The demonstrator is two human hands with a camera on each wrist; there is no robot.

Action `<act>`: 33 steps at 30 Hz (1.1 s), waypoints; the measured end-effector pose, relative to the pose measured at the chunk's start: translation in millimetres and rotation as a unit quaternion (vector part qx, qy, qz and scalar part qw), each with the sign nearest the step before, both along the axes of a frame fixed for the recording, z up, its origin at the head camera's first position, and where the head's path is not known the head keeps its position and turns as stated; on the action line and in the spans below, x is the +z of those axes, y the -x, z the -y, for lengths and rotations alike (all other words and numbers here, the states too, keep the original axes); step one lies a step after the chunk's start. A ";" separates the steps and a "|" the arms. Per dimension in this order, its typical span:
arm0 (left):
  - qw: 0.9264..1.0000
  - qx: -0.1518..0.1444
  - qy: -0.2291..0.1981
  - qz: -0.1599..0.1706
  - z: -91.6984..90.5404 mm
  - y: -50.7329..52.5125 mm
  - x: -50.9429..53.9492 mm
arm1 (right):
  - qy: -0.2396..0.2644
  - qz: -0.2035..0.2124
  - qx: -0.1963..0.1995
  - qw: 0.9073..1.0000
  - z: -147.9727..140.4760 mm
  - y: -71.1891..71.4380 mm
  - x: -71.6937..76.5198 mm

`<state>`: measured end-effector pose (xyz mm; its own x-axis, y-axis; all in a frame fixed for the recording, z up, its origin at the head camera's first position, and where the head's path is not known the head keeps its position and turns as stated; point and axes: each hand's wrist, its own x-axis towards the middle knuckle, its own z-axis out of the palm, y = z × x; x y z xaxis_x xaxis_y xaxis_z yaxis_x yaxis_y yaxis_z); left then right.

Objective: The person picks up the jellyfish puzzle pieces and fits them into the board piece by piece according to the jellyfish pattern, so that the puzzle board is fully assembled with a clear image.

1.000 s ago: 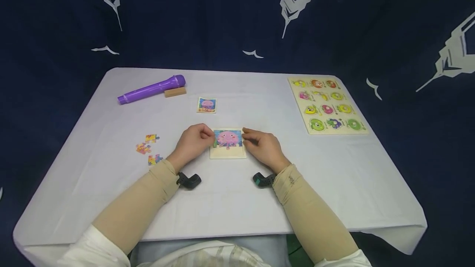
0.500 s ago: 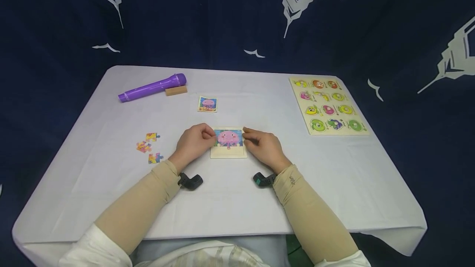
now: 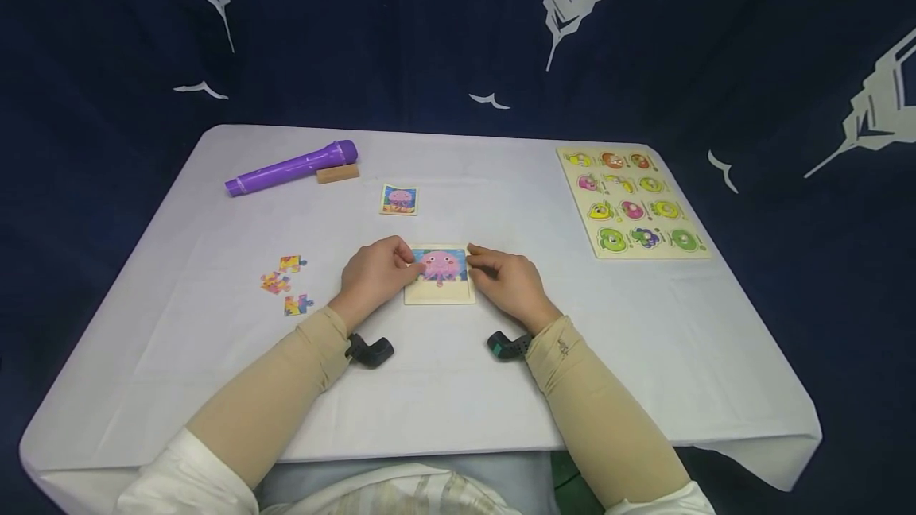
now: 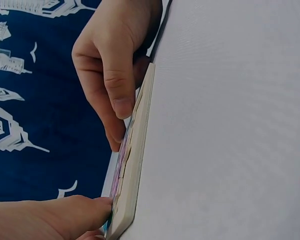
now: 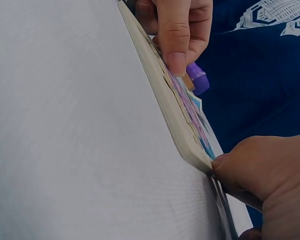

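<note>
- Puzzle board (image 3: pixel 440 293) is being held between both hands on the white table (image 3: pixel 429 396).
- Its right edge is being pinched by the right hand (image 3: pixel 511 280), thumb and fingers drawn together.
- The left side of its picture is being covered by the thumb of the left hand (image 3: pixel 375 272); whether anything is being pinched there cannot be told.
- Its picture is being bordered on the near side by a bare strip, running crosswise from hand to hand.
- Left of the board, loose pieces (image 3: pixel 275 284) are being left untouched, nearer the left hand.
- Room for moving is being given between the board's near edge and the table's front edge.
</note>
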<state>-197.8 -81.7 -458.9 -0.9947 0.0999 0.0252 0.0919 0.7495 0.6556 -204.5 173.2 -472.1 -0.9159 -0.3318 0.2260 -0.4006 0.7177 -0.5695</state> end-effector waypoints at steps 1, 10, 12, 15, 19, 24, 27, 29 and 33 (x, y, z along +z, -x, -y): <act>1.000 0.000 0.001 0.001 -0.2 -0.2 0.5 | 0.000 -0.002 0.001 1.000 0.0 0.0 -0.3; 1.000 -0.002 0.006 -0.001 -0.7 -0.1 -0.4 | -0.003 -0.001 -0.002 1.000 0.0 0.3 -2.2; 1.000 -0.004 0.006 -0.002 -0.7 0.0 -0.4 | -0.004 0.001 -0.003 1.000 0.0 0.3 -1.9; 1.000 -0.004 0.010 -0.005 -1.0 -0.4 -0.1 | -0.006 0.002 -0.003 1.000 0.4 -0.4 -0.6; 1.000 -0.001 0.015 -0.010 -0.8 -1.0 -0.3 | -0.006 0.003 -0.001 1.000 0.5 -0.9 0.3; 1.000 -0.004 -0.002 -0.015 0.4 -2.9 -1.6 | -0.004 -0.001 0.001 1.000 -0.5 -0.4 -0.7; 0.999 -0.013 -0.019 -0.022 1.6 -5.2 -2.8 | -0.002 -0.001 0.001 1.000 -1.3 -0.4 -1.5; 0.999 -0.018 -0.028 -0.025 3.1 -7.7 -2.3 | 0.001 0.000 0.002 1.000 -1.5 -0.5 -1.5; 0.999 -0.012 -0.032 -0.030 11.7 -14.4 5.0 | 0.004 0.000 0.004 1.000 -1.0 0.7 -2.5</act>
<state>-183.3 -93.3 -454.0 -0.9886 0.1197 0.0917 0.1496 0.7033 0.6949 -205.2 174.3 -474.7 -0.9134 -0.3372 0.2280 -0.4058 0.7097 -0.5759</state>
